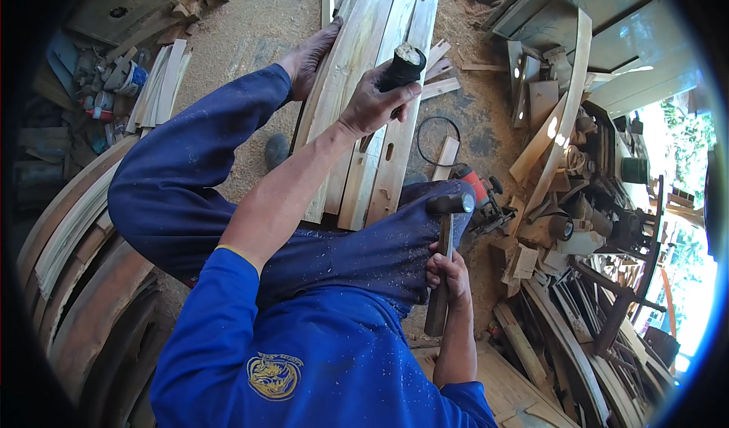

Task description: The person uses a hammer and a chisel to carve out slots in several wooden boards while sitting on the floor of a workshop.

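In the head view, the left hand (376,107) and right hand (451,276) are kept apart, each closed around a tool. By the left, a black-handled chisel (402,69) is gripped over pale slotted boards (357,185); by the right, a hammer (446,238) is held by its wooden handle. Well left of the left hand, a white-and-blue tub (135,78) is seen (its contents cannot be made out). Beyond the right hand, a red power tool (472,183) is set down.
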`<control>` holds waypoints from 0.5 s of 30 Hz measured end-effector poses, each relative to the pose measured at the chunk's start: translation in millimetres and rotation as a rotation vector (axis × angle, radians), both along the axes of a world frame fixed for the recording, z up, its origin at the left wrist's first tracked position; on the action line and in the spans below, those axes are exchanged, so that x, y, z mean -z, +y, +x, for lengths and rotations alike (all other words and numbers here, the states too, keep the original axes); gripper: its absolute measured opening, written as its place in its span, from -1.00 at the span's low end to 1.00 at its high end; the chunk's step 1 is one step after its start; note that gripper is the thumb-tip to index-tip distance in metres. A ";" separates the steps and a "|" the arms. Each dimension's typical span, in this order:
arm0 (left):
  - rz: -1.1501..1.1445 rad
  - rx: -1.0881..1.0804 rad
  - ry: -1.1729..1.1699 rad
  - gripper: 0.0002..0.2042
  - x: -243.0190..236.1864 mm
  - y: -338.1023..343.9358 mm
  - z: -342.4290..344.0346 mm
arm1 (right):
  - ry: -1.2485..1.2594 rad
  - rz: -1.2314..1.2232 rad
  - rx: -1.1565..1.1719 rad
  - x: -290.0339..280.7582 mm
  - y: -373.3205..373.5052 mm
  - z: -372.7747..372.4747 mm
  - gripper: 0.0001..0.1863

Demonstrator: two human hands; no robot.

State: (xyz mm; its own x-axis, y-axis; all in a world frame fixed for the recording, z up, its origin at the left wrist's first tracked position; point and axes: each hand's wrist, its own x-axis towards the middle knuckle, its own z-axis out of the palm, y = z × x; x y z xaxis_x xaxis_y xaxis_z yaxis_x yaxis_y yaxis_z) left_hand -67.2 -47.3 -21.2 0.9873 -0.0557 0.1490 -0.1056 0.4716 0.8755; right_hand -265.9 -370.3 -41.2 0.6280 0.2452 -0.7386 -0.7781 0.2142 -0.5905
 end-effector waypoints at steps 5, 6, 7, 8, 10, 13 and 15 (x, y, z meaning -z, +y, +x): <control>0.001 -0.011 -0.015 -0.72 5.1 2.3 2.7 | 0.001 -0.018 -0.001 -2.0 2.4 0.6 -0.59; -0.002 -0.011 -0.020 -0.71 6.2 1.9 2.5 | 0.001 -0.021 -0.001 -2.0 2.9 0.4 -0.59; -0.005 -0.012 -0.025 -0.70 7.1 0.6 2.7 | 0.000 -0.024 -0.003 -2.0 3.6 0.7 -0.59; -0.005 -0.010 -0.030 -0.69 6.4 -2.0 2.6 | -0.002 -0.026 -0.005 -1.7 3.2 0.4 -0.58; -0.008 0.011 -0.038 -0.66 5.4 -5.0 1.6 | -0.006 -0.030 -0.013 -1.0 2.7 0.3 -0.58; 0.024 0.043 -0.040 -0.62 4.6 -5.3 2.8 | -0.005 -0.042 -0.018 -2.3 3.6 0.3 -0.58; 0.024 0.056 -0.035 -0.63 4.5 -7.5 4.6 | -0.008 -0.050 -0.025 -1.7 2.9 0.2 -0.56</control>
State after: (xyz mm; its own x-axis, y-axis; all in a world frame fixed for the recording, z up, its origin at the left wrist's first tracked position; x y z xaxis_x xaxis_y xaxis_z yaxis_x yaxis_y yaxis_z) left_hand -62.7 -54.8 -25.6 0.9767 -0.1148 0.1814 -0.1104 0.4561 0.8831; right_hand -265.6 -367.3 -39.5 0.6283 0.2237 -0.7451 -0.7779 0.1644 -0.6066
